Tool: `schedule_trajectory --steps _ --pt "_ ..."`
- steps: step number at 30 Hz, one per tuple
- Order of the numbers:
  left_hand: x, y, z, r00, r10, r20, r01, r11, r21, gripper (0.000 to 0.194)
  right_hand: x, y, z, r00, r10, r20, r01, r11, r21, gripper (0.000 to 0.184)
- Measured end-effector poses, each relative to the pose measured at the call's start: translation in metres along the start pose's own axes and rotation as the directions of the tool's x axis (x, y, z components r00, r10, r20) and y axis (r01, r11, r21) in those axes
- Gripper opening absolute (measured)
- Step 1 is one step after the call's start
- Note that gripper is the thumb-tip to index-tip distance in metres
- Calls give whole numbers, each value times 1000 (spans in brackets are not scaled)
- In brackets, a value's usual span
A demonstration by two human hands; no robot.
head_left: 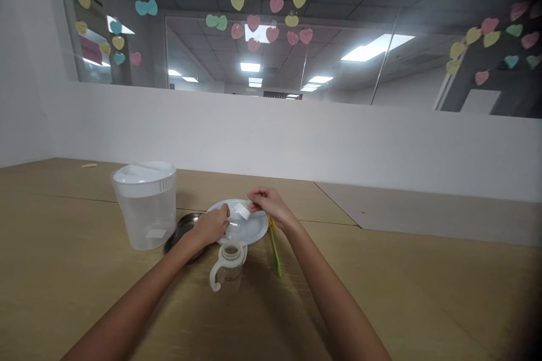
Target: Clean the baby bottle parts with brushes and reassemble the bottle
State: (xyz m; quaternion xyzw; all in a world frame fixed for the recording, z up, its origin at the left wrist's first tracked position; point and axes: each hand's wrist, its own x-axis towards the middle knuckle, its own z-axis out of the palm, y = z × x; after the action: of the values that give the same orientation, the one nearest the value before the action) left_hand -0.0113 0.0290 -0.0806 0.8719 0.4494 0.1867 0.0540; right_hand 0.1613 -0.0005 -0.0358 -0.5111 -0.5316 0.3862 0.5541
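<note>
Pinches white piece (243, 211) with right hand (269, 203) over plate (256, 228); curls left hand (213, 224) by clear piece (232, 229), cannot tell if clamped on it

To the left of the left hand (214, 224) stands a translucent pitcher (146, 214) with a white lid (144, 171) — beside it, a metal dish (183, 230). Near the right hand (271, 203), a green-and-yellow stick (275, 251) lies on the counter (423, 293). Beyond both — a white wall (296, 141) and glass (359, 17) with heart-shaped notes (253, 22).
</note>
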Motion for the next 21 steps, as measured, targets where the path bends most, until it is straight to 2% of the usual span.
schedule_trajectory --steps 4,8,10,12,14,17,21 --pt "5 3 0 997 -49 -61 53 996 67 29 -2 -2 0 1000 -24 -10 24 999 -24 8" --pt "3 6 -21 985 -53 -162 59 998 37 31 -3 -4 3 998 -58 -12 58 998 -29 5" --pt "0 9 -35 976 18 -216 -44 992 -119 36 -4 -6 6 996 -88 -18 88 996 -20 3" --pt "-4 14 -46 963 111 -244 -181 940 -287 42 -7 -9 11 992 -125 -22 125 992 -1 4" --pt "-8 19 -53 952 192 -237 -267 902 -340 49 -12 -14 15 987 -162 -20 163 986 24 8" --pt "-13 26 -57 935 223 -276 -298 915 -270 49 -20 -23 19 971 -238 -9 238 971 19 16" --pt "-16 31 -59 916 188 -355 -254 955 -150 59 -28 -30 21 957 -271 105 282 953 -109 17"
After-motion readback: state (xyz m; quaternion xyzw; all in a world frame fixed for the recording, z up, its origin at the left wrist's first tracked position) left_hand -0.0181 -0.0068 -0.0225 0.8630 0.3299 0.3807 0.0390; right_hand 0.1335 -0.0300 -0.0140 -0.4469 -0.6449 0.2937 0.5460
